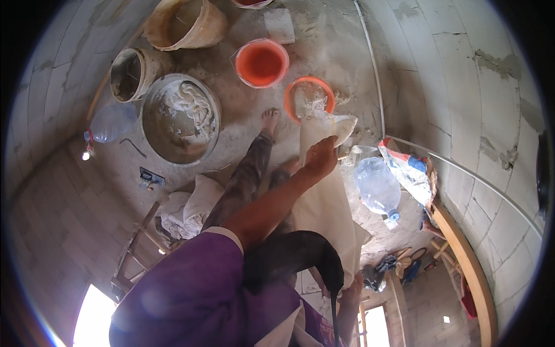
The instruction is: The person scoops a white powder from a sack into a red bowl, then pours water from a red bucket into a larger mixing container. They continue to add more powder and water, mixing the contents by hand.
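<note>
A long white woven sack (328, 202) slopes from beside my body toward an orange basin (332, 95). My left hand (321, 157) is closed on the sack near its mouth, which hangs over the basin's near rim. Whitish-grey powdery material (315, 103) lies in the basin below the mouth. My right hand (354, 284), partly hidden, grips the sack's lower end close to my body. A black strap or hose-like band (300, 251) crosses in front of my purple shirt.
Left of my bare foot stands a wide round tub (215, 124) with a whitish wet cloth or sack in it. A red-orange bucket (262, 62) and two dirty buckets stand farther off. At right are a clear water jug (377, 185), a printed bag (407, 170) and a wooden beam (462, 254).
</note>
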Motion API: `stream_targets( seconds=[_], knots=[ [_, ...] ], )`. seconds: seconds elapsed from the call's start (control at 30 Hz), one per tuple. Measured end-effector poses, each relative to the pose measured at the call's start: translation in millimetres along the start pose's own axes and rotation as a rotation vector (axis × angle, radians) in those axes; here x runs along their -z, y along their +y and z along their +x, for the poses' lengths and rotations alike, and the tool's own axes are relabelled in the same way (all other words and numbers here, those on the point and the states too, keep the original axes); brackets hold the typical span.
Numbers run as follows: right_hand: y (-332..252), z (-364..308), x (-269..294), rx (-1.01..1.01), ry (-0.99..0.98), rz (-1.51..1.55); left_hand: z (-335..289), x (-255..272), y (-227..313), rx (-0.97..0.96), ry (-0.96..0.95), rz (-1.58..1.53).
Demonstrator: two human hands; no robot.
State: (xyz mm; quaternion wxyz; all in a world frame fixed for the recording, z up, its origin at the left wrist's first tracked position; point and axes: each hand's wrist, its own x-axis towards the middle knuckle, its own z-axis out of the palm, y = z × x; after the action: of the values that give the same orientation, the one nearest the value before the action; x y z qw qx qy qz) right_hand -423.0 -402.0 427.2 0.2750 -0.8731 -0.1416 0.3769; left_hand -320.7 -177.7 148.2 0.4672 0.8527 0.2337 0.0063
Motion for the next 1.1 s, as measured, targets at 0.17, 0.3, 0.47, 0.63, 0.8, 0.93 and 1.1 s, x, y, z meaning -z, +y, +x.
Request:
stream_targets(
  seconds=[0.17,0.3,0.47,0.63,0.8,0.93,1.1],
  knots=[
    [24,1,-21,-0.057,-0.02,0.04,-17,2,2,-0.159,-0.037,0.12],
    [70,-26,-39,-0.014,-0.121,-0.151,-27,41,49,-0.01,-0.217,0.014],
    [109,-31,-93,-0.497,0.1,0.531,-48,21,42,-0.089,-0.121,0.004],
    [94,-13,-94,-0.911,0.172,1.189,-60,28,40,-0.155,-0.11,0.042],
    [141,-37,-124,-0.651,0.075,0.826,-70,25,34,-0.157,-0.066,-0.004],
    [166,-48,-141,-0.461,0.002,0.784,-70,44,35,-0.139,-0.043,0.021],
    [60,9,-81,-0.679,-0.02,0.953,-55,89,43,-0.111,0.035,-0.059]
  ],
)
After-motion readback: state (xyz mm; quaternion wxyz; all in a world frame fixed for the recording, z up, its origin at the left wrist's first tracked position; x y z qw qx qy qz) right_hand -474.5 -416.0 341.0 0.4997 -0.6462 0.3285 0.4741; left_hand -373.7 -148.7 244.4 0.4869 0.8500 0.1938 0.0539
